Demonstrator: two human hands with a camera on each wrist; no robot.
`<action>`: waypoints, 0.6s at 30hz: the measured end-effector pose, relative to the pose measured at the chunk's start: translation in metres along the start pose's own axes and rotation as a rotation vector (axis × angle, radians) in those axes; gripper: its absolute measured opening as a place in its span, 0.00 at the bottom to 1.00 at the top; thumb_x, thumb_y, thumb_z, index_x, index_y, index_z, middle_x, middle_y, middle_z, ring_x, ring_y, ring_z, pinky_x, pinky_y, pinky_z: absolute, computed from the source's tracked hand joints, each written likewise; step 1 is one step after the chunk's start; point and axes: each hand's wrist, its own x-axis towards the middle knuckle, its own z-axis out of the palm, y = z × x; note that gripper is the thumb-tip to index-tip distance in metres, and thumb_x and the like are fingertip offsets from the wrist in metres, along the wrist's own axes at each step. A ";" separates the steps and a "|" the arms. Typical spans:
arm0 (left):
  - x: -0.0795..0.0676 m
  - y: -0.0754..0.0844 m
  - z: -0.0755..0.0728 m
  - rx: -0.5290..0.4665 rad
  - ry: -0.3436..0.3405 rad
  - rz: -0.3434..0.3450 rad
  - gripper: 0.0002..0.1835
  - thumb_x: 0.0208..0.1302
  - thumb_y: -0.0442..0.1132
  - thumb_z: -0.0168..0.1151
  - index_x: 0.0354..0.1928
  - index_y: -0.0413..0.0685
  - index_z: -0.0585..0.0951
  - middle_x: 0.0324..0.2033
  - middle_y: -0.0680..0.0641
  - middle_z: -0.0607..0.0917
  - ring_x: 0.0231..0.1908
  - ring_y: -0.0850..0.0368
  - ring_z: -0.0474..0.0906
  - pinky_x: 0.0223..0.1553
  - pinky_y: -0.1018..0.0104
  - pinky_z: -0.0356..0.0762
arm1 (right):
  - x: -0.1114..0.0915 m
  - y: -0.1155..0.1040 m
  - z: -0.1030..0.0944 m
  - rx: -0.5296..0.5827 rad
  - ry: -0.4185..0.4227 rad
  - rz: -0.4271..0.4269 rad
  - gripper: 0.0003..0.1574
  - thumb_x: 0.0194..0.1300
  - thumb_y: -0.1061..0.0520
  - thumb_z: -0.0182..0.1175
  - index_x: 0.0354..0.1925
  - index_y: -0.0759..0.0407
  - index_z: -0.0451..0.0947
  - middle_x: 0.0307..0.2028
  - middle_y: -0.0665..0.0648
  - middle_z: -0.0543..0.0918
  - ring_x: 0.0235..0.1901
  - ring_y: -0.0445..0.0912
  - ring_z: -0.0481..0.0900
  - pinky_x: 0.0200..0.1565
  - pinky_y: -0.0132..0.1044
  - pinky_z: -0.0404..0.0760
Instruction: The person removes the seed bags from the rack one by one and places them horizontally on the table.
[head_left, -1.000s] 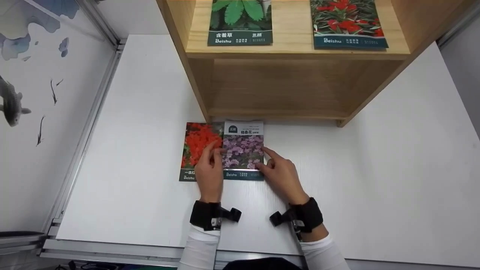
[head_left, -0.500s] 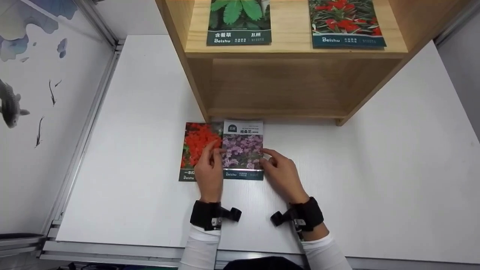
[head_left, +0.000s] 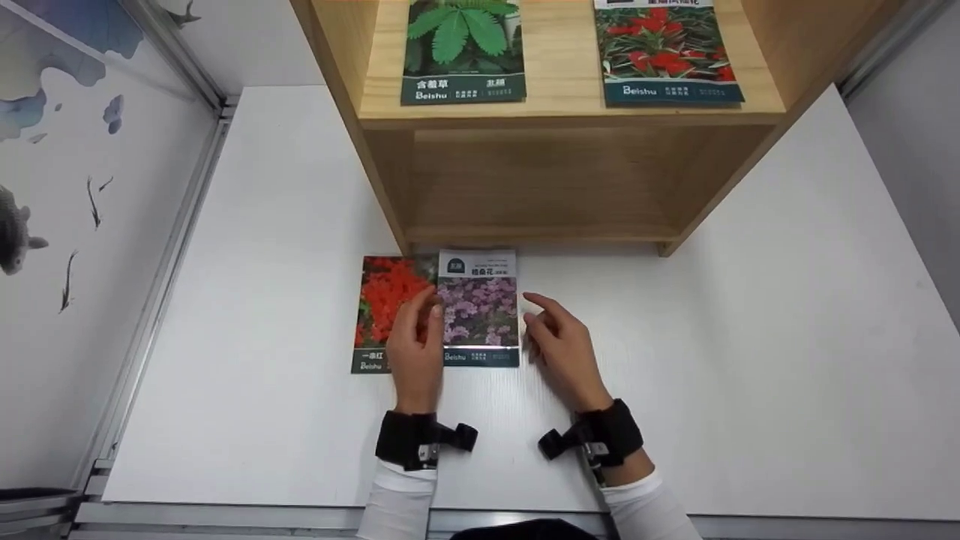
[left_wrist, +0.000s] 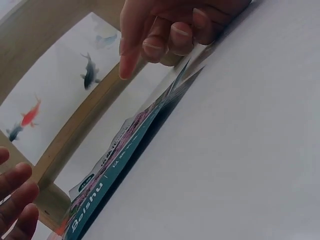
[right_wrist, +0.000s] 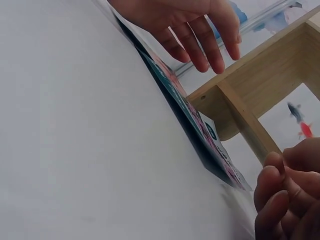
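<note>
While the purple-flower packet (head_left: 478,311) lay on the white bench (head_left: 262,337) just beside the red-flower packet (head_left: 384,300), light, even edge nudges seemed best, left hand (head_left: 416,349) over the red one and right hand (head_left: 564,349) just off the purple, each grip slack, fingers relaxed, nothing held, wooden shelf (head_left: 562,82) behind, fish-print wall (head_left: 135,202) at left.

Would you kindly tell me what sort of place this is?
Probably an indoor, booth-like workspace, judging by the flat white tabletop, the open-fronted pale wooden shelf unit standing on it, and the white, fish-patterned side panel.
</note>
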 end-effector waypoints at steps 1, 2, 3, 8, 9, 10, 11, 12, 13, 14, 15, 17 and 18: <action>0.000 0.000 0.000 -0.005 -0.006 -0.001 0.18 0.63 0.43 0.54 0.55 0.52 0.73 0.44 0.54 0.77 0.36 0.60 0.71 0.33 0.68 0.71 | 0.000 0.000 -0.001 0.029 0.009 -0.003 0.25 0.61 0.41 0.52 0.56 0.46 0.71 0.22 0.56 0.77 0.17 0.50 0.73 0.18 0.38 0.71; 0.001 0.001 -0.001 -0.009 -0.011 -0.002 0.18 0.63 0.43 0.53 0.55 0.52 0.73 0.44 0.54 0.77 0.36 0.60 0.71 0.33 0.67 0.71 | 0.000 0.000 -0.002 0.058 0.015 -0.006 0.26 0.62 0.42 0.52 0.56 0.47 0.70 0.24 0.57 0.78 0.18 0.50 0.74 0.19 0.38 0.72; 0.001 0.001 -0.002 -0.007 -0.017 -0.006 0.18 0.64 0.43 0.53 0.56 0.52 0.72 0.45 0.54 0.77 0.37 0.60 0.70 0.33 0.68 0.71 | 0.000 0.000 -0.003 0.082 0.021 -0.013 0.26 0.62 0.43 0.52 0.57 0.48 0.70 0.27 0.58 0.78 0.20 0.51 0.74 0.19 0.39 0.73; -0.001 0.003 0.000 -0.037 -0.038 -0.028 0.20 0.64 0.46 0.52 0.58 0.54 0.69 0.49 0.51 0.74 0.39 0.62 0.70 0.36 0.67 0.72 | -0.001 0.001 -0.016 0.113 0.085 -0.058 0.27 0.64 0.46 0.51 0.59 0.53 0.67 0.38 0.58 0.78 0.28 0.50 0.78 0.23 0.39 0.75; -0.001 0.003 0.000 -0.045 -0.044 -0.032 0.21 0.64 0.46 0.51 0.59 0.55 0.69 0.49 0.50 0.74 0.40 0.62 0.70 0.37 0.67 0.72 | -0.001 0.000 -0.020 0.109 0.099 -0.068 0.27 0.64 0.46 0.51 0.59 0.53 0.66 0.40 0.58 0.78 0.29 0.50 0.79 0.23 0.40 0.75; -0.001 0.004 0.001 -0.061 -0.052 -0.035 0.21 0.64 0.46 0.51 0.59 0.55 0.68 0.49 0.49 0.74 0.40 0.62 0.70 0.38 0.66 0.72 | -0.001 0.000 -0.024 0.104 0.114 -0.080 0.27 0.64 0.46 0.51 0.60 0.53 0.66 0.42 0.58 0.78 0.30 0.50 0.79 0.24 0.40 0.75; -0.001 0.004 0.001 -0.079 -0.061 -0.039 0.21 0.64 0.46 0.52 0.59 0.56 0.68 0.50 0.48 0.74 0.42 0.62 0.71 0.39 0.66 0.72 | -0.001 -0.001 -0.028 0.099 0.129 -0.088 0.27 0.64 0.47 0.51 0.60 0.52 0.66 0.43 0.59 0.77 0.31 0.50 0.79 0.24 0.40 0.75; 0.000 0.005 0.002 -0.094 -0.071 -0.042 0.21 0.64 0.46 0.52 0.60 0.56 0.68 0.50 0.47 0.73 0.43 0.61 0.71 0.41 0.65 0.72 | -0.001 -0.002 -0.032 0.097 0.144 -0.095 0.27 0.64 0.47 0.52 0.60 0.52 0.66 0.45 0.59 0.77 0.32 0.51 0.79 0.24 0.40 0.75; 0.000 0.006 0.002 -0.107 -0.080 -0.050 0.22 0.64 0.47 0.52 0.60 0.56 0.67 0.50 0.47 0.73 0.44 0.62 0.71 0.42 0.64 0.72 | 0.000 -0.004 -0.036 0.102 0.158 -0.102 0.26 0.64 0.48 0.52 0.60 0.51 0.66 0.46 0.60 0.76 0.33 0.52 0.79 0.24 0.40 0.75; 0.001 0.006 0.003 -0.116 -0.085 -0.055 0.22 0.64 0.47 0.52 0.60 0.56 0.67 0.50 0.47 0.73 0.44 0.62 0.71 0.42 0.64 0.72 | 0.000 -0.005 -0.040 0.108 0.173 -0.111 0.26 0.64 0.48 0.52 0.59 0.50 0.66 0.47 0.60 0.76 0.34 0.53 0.79 0.24 0.39 0.75; 0.002 0.007 0.003 -0.122 -0.092 -0.061 0.22 0.64 0.47 0.52 0.60 0.56 0.67 0.51 0.47 0.73 0.44 0.62 0.71 0.42 0.63 0.72 | 0.000 -0.007 -0.044 0.115 0.189 -0.116 0.26 0.64 0.49 0.53 0.59 0.50 0.67 0.47 0.60 0.75 0.34 0.54 0.78 0.24 0.39 0.75; 0.003 0.009 0.004 -0.128 -0.104 -0.074 0.23 0.63 0.48 0.52 0.60 0.55 0.67 0.51 0.47 0.72 0.44 0.62 0.71 0.42 0.64 0.72 | 0.000 -0.012 -0.053 0.134 0.224 -0.121 0.25 0.64 0.49 0.53 0.59 0.48 0.67 0.48 0.60 0.75 0.36 0.55 0.78 0.24 0.37 0.75; 0.003 0.010 0.005 -0.124 -0.108 -0.073 0.24 0.63 0.48 0.52 0.61 0.55 0.66 0.52 0.47 0.72 0.44 0.62 0.71 0.42 0.64 0.72 | 0.000 -0.014 -0.057 0.146 0.238 -0.127 0.24 0.64 0.50 0.53 0.59 0.48 0.67 0.49 0.59 0.75 0.36 0.54 0.78 0.24 0.36 0.75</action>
